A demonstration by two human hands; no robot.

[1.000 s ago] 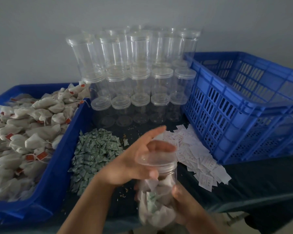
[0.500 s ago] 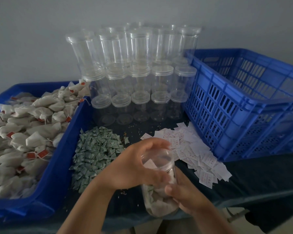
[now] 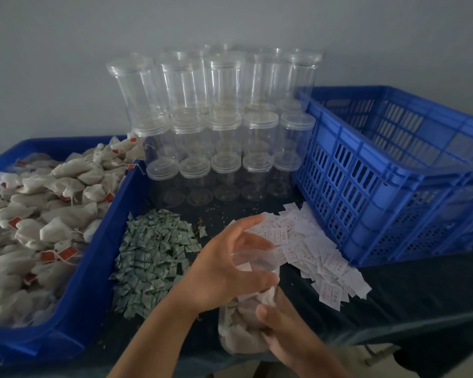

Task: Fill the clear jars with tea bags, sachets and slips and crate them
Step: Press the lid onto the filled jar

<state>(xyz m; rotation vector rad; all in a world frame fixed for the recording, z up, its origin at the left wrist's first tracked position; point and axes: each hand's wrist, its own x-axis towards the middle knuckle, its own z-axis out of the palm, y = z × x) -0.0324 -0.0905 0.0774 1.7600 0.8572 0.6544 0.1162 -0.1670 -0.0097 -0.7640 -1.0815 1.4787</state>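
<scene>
1. Left grip (image 3: 224, 271) cups the top of the filled jar (image 3: 238, 331), fingers and thumb curled round its lid (image 3: 254, 261). Right grip (image 3: 281, 331) wraps the lower wall.
2. Change: a second ago the lid was held above the open mouth. Now it sits on it, and the jar is lower, at the front edge of the desk (image 3: 421, 296). Judged: capping nearly done, crating next.
3. Room: the crate (image 3: 352, 186) stands to the right with a high rim. The slips (image 3: 320, 255) lie between and the sachets (image 3: 153, 255) lie left.

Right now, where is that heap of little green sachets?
In the head view the green sachets lie left of centre on the dark table, beside the blue tray of tea bags, with the white slips to their right.
</scene>
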